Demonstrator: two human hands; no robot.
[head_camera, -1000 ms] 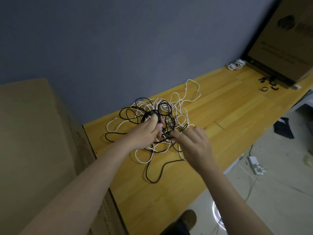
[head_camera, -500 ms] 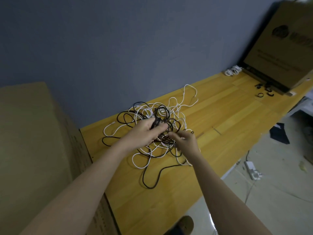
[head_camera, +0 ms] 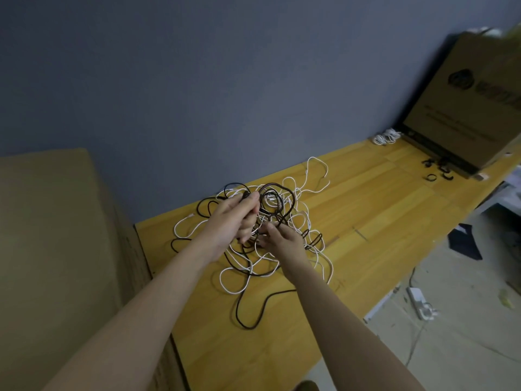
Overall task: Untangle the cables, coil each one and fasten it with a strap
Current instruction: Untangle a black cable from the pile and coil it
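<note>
A tangle of black and white cables lies on the yellow wooden table. My left hand grips a bunch of black cable loops at the top of the tangle, lifted a little off the table. My right hand is just below and to the right, its fingers curled in among the black strands in the middle of the pile. A long black loop trails toward the table's front edge. Several black straps lie at the far right of the table.
A large cardboard box stands against the table's left end. Another cardboard box leans at the far right, with a coiled white cable beside it. On the floor to the right lie a white power strip and a dark cloth.
My left hand has lifted its bunch of black loops slightly. My right hand has moved left and deeper into the middle of the tangle, closer to the left hand.
</note>
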